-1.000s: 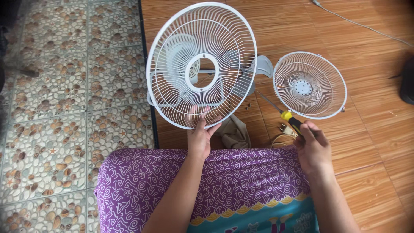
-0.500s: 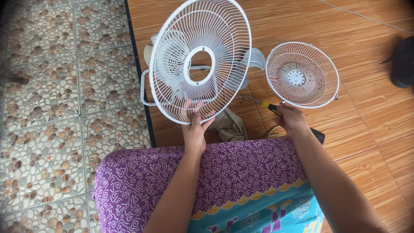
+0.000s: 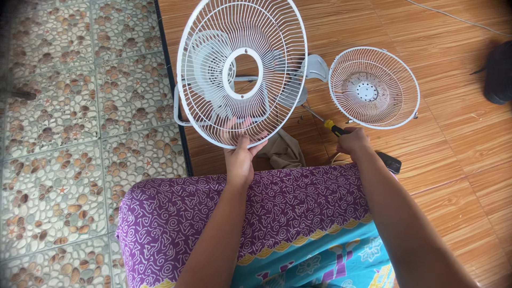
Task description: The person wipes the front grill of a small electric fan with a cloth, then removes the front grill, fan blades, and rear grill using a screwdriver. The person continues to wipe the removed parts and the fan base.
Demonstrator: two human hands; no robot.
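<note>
Two white wire fan guards were in view. The large guard (image 3: pixel 242 72), with an open ring at its centre, stood tilted on edge, and the left hand (image 3: pixel 241 154) pinched its lower rim, fingers curled through the wires and thumb at the front. One fan body (image 3: pixel 213 69) with its blades and stand showed behind that guard. The small guard (image 3: pixel 374 88) lay dished upward on the wooden floor (image 3: pixel 458 149) just right of the large guard, not touching it.

One screwdriver (image 3: pixel 336 129) with a yellow and black handle lay below the gap between the two guards; the right hand (image 3: pixel 353 141) was closed around its handle. One crumpled beige cloth (image 3: pixel 285 152) sat under the large guard's lower edge, between the two hands.

Left of the large guard a dark strip marked the floor's edge, with pebble-patterned tiles (image 3: pixel 80 133) beyond. Right of the small guard the boards lay bare up to a dark object (image 3: pixel 500 72) at the frame's edge.
</note>
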